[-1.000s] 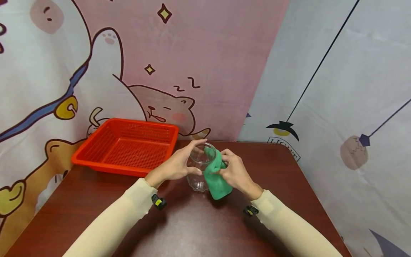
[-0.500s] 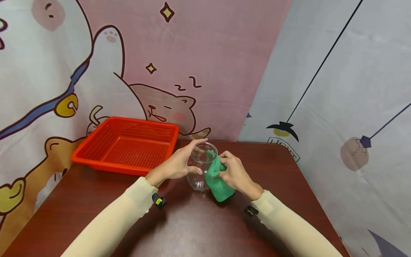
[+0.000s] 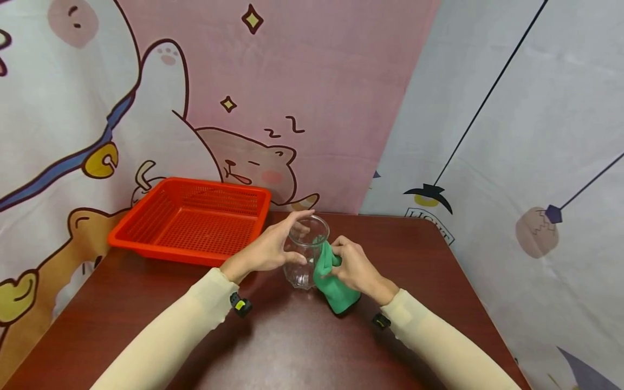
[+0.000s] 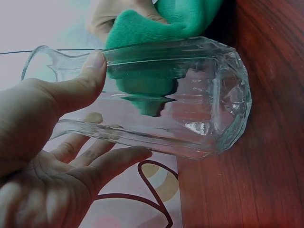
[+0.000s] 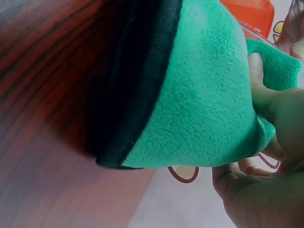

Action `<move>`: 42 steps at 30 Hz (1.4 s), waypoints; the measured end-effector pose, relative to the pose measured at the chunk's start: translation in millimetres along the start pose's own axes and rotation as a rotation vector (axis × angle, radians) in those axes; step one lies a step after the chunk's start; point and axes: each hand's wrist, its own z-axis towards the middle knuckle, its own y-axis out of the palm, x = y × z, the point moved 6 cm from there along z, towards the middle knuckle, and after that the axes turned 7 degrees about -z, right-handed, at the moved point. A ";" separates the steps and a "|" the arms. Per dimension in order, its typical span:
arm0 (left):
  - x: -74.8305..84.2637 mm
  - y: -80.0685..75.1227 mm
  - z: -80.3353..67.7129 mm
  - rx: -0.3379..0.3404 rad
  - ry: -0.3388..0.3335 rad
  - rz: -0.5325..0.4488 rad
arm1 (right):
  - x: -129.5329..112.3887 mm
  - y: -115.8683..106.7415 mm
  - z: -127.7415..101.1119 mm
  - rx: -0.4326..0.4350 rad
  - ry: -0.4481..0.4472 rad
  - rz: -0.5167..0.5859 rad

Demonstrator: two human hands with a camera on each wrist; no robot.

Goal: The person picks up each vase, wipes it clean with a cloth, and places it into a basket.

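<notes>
A clear glass jar point(image 3: 305, 250) stands upright on the dark wooden table point(image 3: 273, 346). My left hand point(image 3: 273, 250) grips it from the left, thumb and fingers curled around its wall; in the left wrist view the thumb lies on the glass jar point(image 4: 180, 109). My right hand point(image 3: 352, 264) grips a green cloth point(image 3: 331, 276) and holds it against the jar's right side. The upper end of the cloth reaches the jar's rim. In the right wrist view the green cloth point(image 5: 204, 99) fills the frame, bunched in my right hand point(image 5: 270, 142).
An empty red plastic basket point(image 3: 192, 221) sits at the table's back left, close to the jar. Printed fabric backdrops point(image 3: 512, 135) close in the back and right sides. Bare table lies in front of my hands.
My right hand has slid the green cloth down the jar's right side, away from the rim. The jar and my left hand have stayed in place.
</notes>
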 end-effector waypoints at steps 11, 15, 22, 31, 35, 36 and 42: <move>1.9 0.3 -0.5 0.002 -0.005 -0.002 | 9.8 13.8 -3.0 -0.105 0.016 -0.041; 2.1 0.5 -2.0 0.009 -0.007 -0.005 | 11.5 19.0 -5.2 -0.142 0.033 -0.059; 2.1 0.7 -1.7 0.008 0.001 -0.004 | 14.5 23.0 -8.1 -0.119 0.030 -0.087; 1.7 -0.6 -0.2 -0.002 -0.009 0.005 | 16.8 23.6 -6.7 -0.206 0.052 -0.006; 2.2 -1.3 0.1 -0.001 -0.003 0.004 | 16.1 22.8 -5.7 -0.252 0.031 0.072; 2.4 -1.5 0.3 -0.001 -0.001 0.003 | 16.2 22.9 -5.8 -0.260 0.035 0.089; 1.9 -0.6 0.0 -0.006 -0.013 -0.009 | 20.1 27.8 -8.1 -0.243 0.103 0.115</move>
